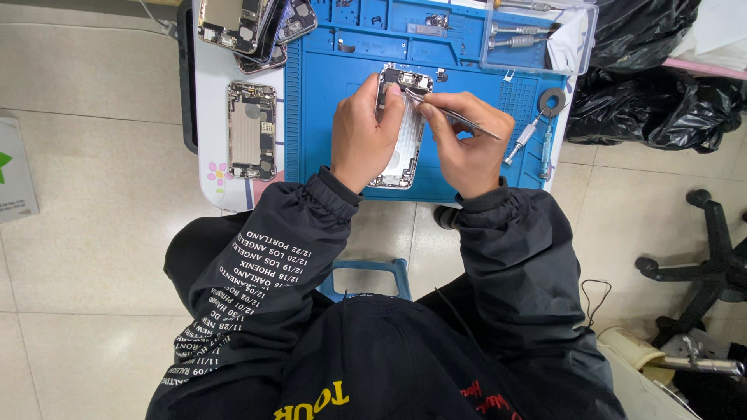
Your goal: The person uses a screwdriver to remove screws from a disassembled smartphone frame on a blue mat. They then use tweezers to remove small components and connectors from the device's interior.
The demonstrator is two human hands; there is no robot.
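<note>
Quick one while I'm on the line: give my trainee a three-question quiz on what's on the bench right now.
1. True or false: the left hand steadies the opened phone shell on the blue mat.
2. What does the right hand hold? A tweezers, B tape roll, C brush.
3. Where does the spare phone shell lie: left or right of the mat?

Key: 1 true. 2 A, tweezers. 3 left.

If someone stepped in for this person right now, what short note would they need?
Left hand: steadies the opened phone shell on the blue mat.
Right hand: pinches tweezers, tip at the shell's top end.
Nearby: another shell left of the mat, a stack of shells at top left, screwdrivers and a tape roll to the right, a clear tray of tools.
Done: shell lies open.
Left: whatever sits at the tweezer tip; too small to tell.
</note>
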